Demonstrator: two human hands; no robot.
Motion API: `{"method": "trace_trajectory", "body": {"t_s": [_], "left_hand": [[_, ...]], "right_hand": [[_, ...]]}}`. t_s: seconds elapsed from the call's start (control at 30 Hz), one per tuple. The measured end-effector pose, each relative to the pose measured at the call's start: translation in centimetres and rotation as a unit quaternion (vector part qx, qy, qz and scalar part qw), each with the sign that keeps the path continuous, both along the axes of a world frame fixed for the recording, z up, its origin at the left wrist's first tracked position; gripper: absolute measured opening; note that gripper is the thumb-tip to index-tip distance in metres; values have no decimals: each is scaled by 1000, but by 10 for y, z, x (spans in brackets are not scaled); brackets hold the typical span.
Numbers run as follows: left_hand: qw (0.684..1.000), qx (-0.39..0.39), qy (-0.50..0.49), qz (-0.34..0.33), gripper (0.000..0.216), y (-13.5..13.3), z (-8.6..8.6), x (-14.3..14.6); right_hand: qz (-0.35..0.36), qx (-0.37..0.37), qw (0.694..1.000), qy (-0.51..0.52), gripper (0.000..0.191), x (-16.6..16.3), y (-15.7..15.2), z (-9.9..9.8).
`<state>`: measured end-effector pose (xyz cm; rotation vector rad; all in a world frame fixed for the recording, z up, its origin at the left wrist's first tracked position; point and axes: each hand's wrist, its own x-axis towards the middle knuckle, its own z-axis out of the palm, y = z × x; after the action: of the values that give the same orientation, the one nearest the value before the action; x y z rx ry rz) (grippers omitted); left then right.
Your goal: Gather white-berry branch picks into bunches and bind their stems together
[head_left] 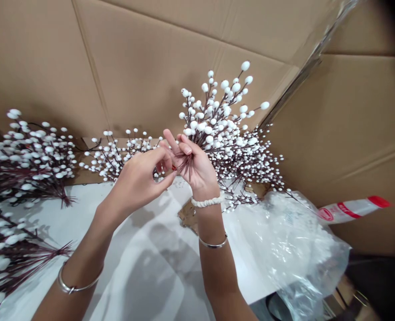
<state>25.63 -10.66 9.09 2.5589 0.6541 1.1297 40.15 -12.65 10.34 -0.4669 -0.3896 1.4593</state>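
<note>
My right hand (pixel 202 171) is closed round the thin brown stems of a bunch of white-berry sprays (pixel 213 118). The berries fan out above my fingers, and the bare stem ends poke out across the palm. One finger of this hand points up and away. Beside the stem ends, my left hand (pixel 144 176) is curled with thumb and forefinger in a pinch. A tiny red-orange bit shows at these fingertips; what it belongs to is too small to tell.
Tied berry bunches (pixel 26 156) lie at the left, with more berry sprays (pixel 247 156) behind my right hand. A clear plastic bag (pixel 294 249) and a white-and-red tube-shaped packet (pixel 354 209) are at the right. Cardboard walls (pixel 150 67) surround the white work surface (pixel 144 267).
</note>
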Motion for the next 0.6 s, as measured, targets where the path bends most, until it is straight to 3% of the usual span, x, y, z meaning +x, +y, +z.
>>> {"method": "trace_trajectory", "body": {"t_s": [0.3,0.6], "left_hand": [[986,166,3,31,15,3,-10,5],[986,166,19,17,13,3,-9,4]], "right_hand": [[30,10,999,-7,46,7,3,-5],[21,48,998,20,37,12,6,-12]]}}
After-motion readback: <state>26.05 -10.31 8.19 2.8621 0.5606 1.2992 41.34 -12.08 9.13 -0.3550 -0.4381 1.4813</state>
